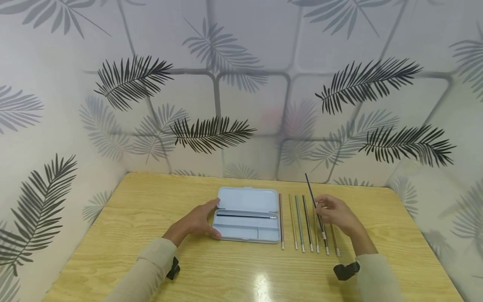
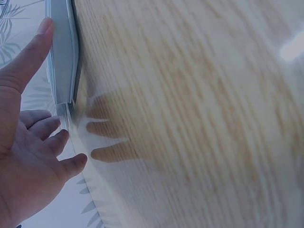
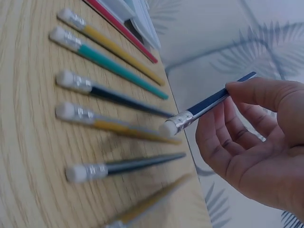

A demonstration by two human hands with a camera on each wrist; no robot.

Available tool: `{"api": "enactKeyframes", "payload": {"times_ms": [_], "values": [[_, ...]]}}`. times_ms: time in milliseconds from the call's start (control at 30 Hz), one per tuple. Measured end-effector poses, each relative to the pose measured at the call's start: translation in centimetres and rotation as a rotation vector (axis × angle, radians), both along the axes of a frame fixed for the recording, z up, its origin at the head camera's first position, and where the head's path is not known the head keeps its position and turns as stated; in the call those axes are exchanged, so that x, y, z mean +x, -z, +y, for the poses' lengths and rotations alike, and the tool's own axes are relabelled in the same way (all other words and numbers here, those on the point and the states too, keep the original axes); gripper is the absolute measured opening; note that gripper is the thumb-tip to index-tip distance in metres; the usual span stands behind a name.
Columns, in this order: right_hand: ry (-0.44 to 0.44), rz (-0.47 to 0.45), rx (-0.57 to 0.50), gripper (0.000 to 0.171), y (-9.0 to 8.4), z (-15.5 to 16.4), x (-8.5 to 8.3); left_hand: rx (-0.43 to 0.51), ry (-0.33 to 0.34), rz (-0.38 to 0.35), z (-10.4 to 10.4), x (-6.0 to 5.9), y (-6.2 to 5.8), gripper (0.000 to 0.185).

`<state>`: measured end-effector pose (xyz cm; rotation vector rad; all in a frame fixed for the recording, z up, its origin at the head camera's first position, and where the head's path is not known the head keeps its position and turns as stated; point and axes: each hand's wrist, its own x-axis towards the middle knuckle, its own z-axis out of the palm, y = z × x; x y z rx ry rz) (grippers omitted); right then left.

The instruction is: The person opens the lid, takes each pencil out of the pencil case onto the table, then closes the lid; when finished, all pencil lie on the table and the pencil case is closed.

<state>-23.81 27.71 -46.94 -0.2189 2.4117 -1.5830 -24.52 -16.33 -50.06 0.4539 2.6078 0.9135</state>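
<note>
A pale blue pencil case (image 1: 247, 199) lies with its lid folded back. In its long back compartment is a dark pencil (image 1: 245, 216); the two front compartments hold nothing. My left hand (image 1: 201, 220) touches the case's left end, thumb at the front corner and fingers spread toward the lid. In the left wrist view the thumb (image 2: 31, 59) lies straight against the case's side. My right hand (image 1: 333, 212) pinches a dark pencil (image 3: 209, 103) between thumb and fingers, raised and tilted above the table, its white eraser end toward the front.
Right of the case, several pencils lie in a row, erasers to the front: a red pencil (image 1: 281, 218), a green pencil (image 1: 299, 220), and yellow and dark ones. The wooden table (image 1: 226, 268) meets a leaf-patterned wall (image 1: 256, 105) at the back.
</note>
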Motion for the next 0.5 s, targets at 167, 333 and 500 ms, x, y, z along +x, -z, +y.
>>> {"api": "enactKeyframes", "payload": {"times_ms": [167, 333, 500], "values": [[0.042, -0.073, 0.016, 0.046, 0.4, 2.1, 0.3, -0.002, 0.007, 0.005, -0.2, 0.0, 0.1, 0.122], [0.043, -0.174, 0.020, 0.052, 0.7, 4.0, 0.7, 0.000, 0.003, 0.003, -0.1, 0.0, 0.0, 0.121], [0.068, -0.287, -0.011, 0.051, 0.9, 5.4, 1.1, 0.005, 0.000, -0.003, 0.0, 0.1, -0.1, 0.121]]}}
